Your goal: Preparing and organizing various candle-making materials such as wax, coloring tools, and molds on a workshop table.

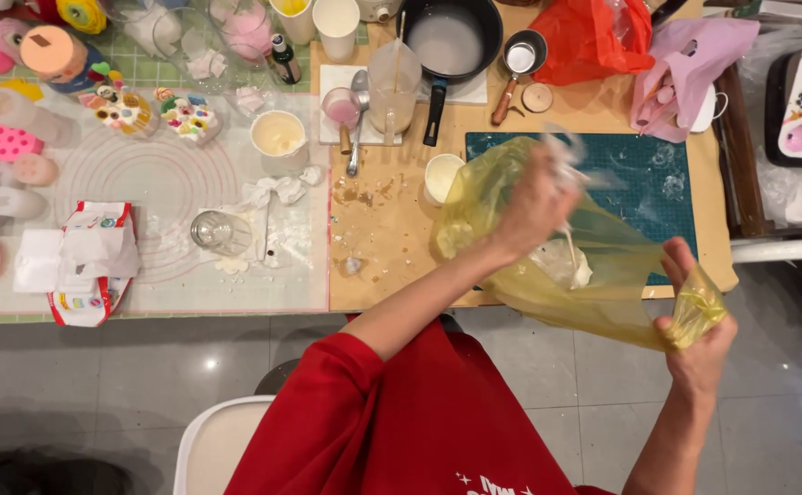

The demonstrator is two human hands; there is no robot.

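Note:
A translucent yellow plastic bag (602, 275) is stretched in the air over the table's front edge, with white crumpled stuff (561, 261) inside it. My left hand (534, 206) is closed on the bag's upper left part and is blurred by motion, with a scrap of clear plastic at its fingers. Lower right, beyond the table edge, my right hand (694, 335) grips the bag's bunched corner. Both sleeves are red.
A green cutting mat (658, 174) lies under the bag. Nearby stand a white cup (439, 174), a measuring jug (393, 87), a black pan (447, 41), a glass (220, 231) and a red bag (593, 37). Moulds and small decorated pieces crowd the left silicone mat (144, 183).

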